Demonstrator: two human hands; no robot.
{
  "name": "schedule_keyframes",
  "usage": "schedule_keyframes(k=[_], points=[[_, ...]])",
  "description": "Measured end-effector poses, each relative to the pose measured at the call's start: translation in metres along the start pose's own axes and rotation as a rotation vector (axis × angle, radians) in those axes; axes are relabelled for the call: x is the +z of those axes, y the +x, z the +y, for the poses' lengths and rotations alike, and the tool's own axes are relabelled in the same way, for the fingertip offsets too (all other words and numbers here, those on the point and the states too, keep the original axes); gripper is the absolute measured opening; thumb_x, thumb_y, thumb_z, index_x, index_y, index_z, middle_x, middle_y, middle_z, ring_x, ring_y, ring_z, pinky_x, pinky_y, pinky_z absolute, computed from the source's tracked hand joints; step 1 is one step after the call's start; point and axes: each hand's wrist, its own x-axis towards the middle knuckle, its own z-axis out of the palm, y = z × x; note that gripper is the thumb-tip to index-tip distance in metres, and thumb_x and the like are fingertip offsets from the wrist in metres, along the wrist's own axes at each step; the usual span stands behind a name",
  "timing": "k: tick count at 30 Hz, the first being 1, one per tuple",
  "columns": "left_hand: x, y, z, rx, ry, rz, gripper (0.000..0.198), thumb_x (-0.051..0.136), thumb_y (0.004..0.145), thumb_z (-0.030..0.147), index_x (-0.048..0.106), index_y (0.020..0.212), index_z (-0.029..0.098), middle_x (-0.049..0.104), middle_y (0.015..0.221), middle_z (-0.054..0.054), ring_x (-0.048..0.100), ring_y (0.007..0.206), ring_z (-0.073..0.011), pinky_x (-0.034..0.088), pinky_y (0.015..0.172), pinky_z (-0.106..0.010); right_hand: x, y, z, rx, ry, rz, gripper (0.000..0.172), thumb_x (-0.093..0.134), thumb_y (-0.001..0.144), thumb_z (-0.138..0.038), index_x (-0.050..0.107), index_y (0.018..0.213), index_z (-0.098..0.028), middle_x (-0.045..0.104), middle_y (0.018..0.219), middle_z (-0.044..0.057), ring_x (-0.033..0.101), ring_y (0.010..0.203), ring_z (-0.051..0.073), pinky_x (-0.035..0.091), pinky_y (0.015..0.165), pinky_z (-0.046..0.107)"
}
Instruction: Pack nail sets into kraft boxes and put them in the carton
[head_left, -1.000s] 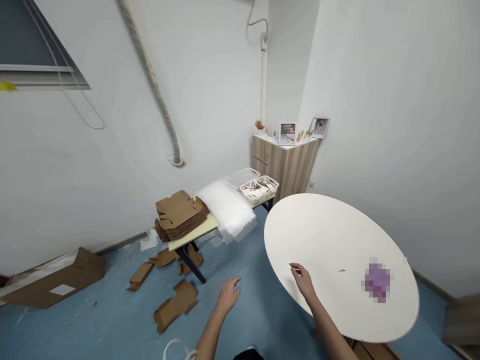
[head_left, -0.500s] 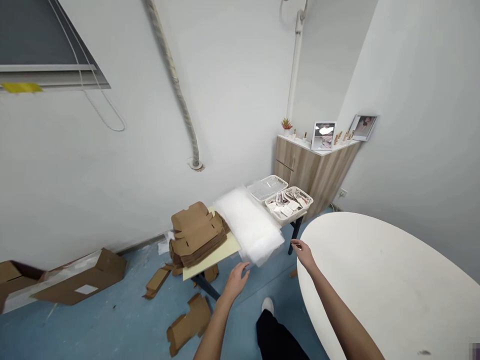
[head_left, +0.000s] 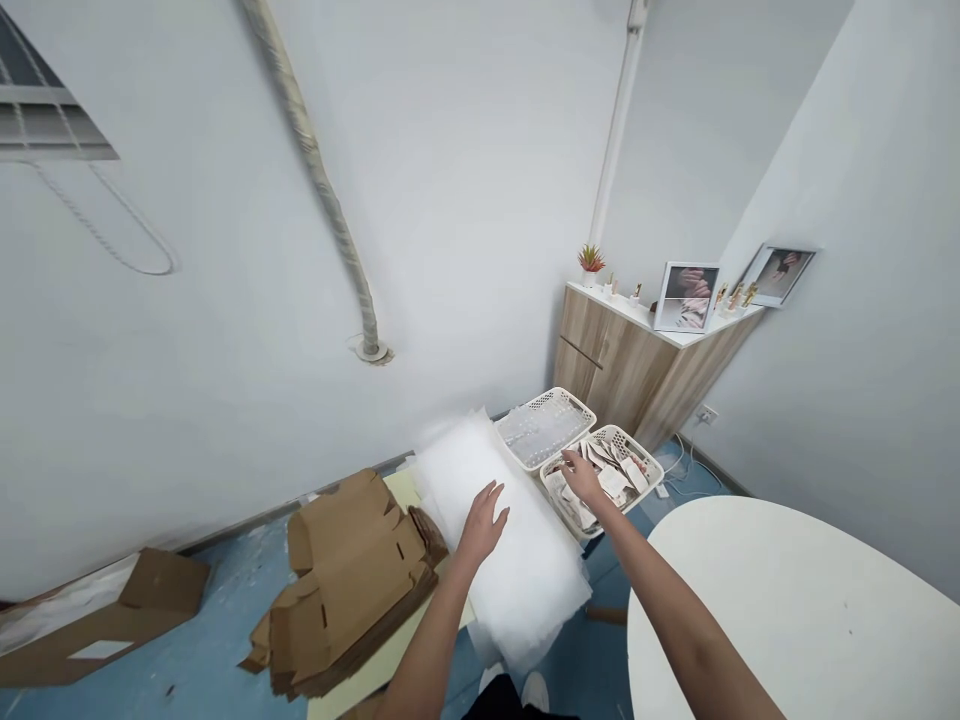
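Note:
Over a stack of white translucent packing sheets (head_left: 517, 575) hovers my left hand (head_left: 482, 522), empty, its fingers apart. My right hand (head_left: 583, 478) is at the near-left edge of a white basket (head_left: 651, 490) filled with small printed cards or packets. Its fingers are loosely bent and hold nothing I can see; whether they touch the contents I cannot tell. Behind it stands a second white basket (head_left: 583, 408) with clear plastic sheets or bags inside. Left of the packing sheets lies a pile of flat brown cardboard boxes (head_left: 360, 580) on the pale yellow tabletop (head_left: 352, 690).
A round white table (head_left: 780, 600) fills the lower right. Behind the baskets stands a wood-grain cabinet (head_left: 630, 370) with picture frames, small bottles and a potted plant (head_left: 590, 262). An open carton (head_left: 161, 590) sits on the blue floor at left. Cables lie near the wall socket.
I have come closer to the yellow table. Both hands have moved forward, the left over the packing sheets and the right from beside the round table to the card basket.

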Motion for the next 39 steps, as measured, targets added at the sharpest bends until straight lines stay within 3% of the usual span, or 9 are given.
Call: schedule_keyframes(k=[8,13,19,25,28,31,34,36,39], points=[[0.019,0.154,0.001,0.241,0.231,-0.067,0.051,0.042,0.094,0.031,0.04,0.143,0.021,0.032,0.156,-0.011,0.022,0.147,-0.0277,0.026,0.116,-0.052,0.036,0.086,-0.031,-0.07,-0.329,-0.123,0.059,0.051,0.084,-0.017,0.044,0.143,-0.012,0.053,0.141,0.014,0.048,0.131,0.025,0.036,0.111,0.039],[0.025,0.201,-0.009,0.291,0.317,-0.168,0.052,0.039,0.095,0.027,0.036,0.146,0.021,0.03,0.157,-0.011,0.017,0.148,-0.0292,0.018,0.116,-0.059,0.057,0.132,-0.046,-0.157,-0.423,-0.167,0.071,0.052,0.076,-0.005,0.039,0.146,-0.009,0.045,0.147,0.015,0.041,0.137,0.024,0.032,0.113,0.038],[0.022,0.208,-0.018,0.323,0.304,-0.188,0.049,0.038,0.093,0.021,0.043,0.142,0.025,0.037,0.154,-0.008,0.021,0.147,-0.0295,0.008,0.117,-0.061,0.058,0.139,-0.047,-0.137,-0.473,-0.181,0.062,0.05,0.08,-0.004,0.05,0.14,-0.018,0.058,0.136,0.01,0.058,0.121,0.024,0.042,0.105,0.035],[0.02,0.21,-0.014,0.303,0.191,-0.178,0.045,0.044,0.092,0.025,0.05,0.136,0.022,0.041,0.151,-0.011,0.021,0.147,-0.0302,0.005,0.118,-0.06,0.051,0.127,-0.044,-0.126,-0.453,-0.033,0.051,0.046,0.085,-0.008,0.058,0.132,-0.022,0.068,0.124,0.008,0.065,0.109,0.022,0.049,0.094,0.032],[0.024,0.205,-0.005,0.231,-0.039,-0.115,0.045,0.051,0.09,0.032,0.051,0.133,0.021,0.043,0.15,-0.013,0.026,0.145,-0.0294,0.014,0.119,-0.055,0.045,0.116,-0.051,-0.13,-0.375,0.082,0.045,0.049,0.085,-0.011,0.062,0.127,-0.021,0.071,0.116,0.009,0.067,0.103,0.023,0.05,0.092,0.034],[0.034,0.194,0.012,-0.045,-0.396,-0.045,0.053,0.058,0.088,0.043,0.049,0.134,0.021,0.049,0.143,-0.016,0.043,0.136,-0.0303,0.032,0.113,-0.051,0.034,0.09,-0.055,-0.184,-0.248,0.198,0.04,0.049,0.087,-0.017,0.063,0.124,-0.023,0.071,0.117,0.007,0.067,0.104,0.022,0.051,0.093,0.037],[0.051,0.176,0.037,-0.329,-0.787,-0.156,0.058,0.063,0.085,0.051,0.047,0.133,0.022,0.057,0.132,-0.016,0.056,0.122,-0.0291,0.046,0.102,-0.047,0.018,0.048,-0.052,-0.262,-0.123,0.282,0.037,0.049,0.089,-0.022,0.062,0.124,-0.026,0.07,0.119,0.005,0.066,0.108,0.021,0.051,0.095,0.037],[0.066,0.16,0.057,-0.388,-0.977,-0.276,0.058,0.067,0.082,0.051,0.049,0.129,0.022,0.061,0.125,-0.014,0.06,0.117,-0.027,0.05,0.098,-0.044,0.004,0.014,-0.046,-0.28,-0.062,0.329,0.037,0.049,0.089,-0.023,0.061,0.124,-0.026,0.069,0.119,0.005,0.065,0.109,0.02,0.051,0.096,0.038],[0.091,0.132,0.089,-0.324,-1.073,-0.376,0.062,0.076,0.074,0.046,0.049,0.126,0.024,0.062,0.118,-0.009,0.061,0.113,-0.0234,0.05,0.097,-0.041,-0.024,-0.04,-0.032,-0.265,-0.011,0.382,0.041,0.049,0.088,-0.021,0.059,0.127,-0.026,0.066,0.124,0.006,0.061,0.116,0.021,0.048,0.1,0.04]])
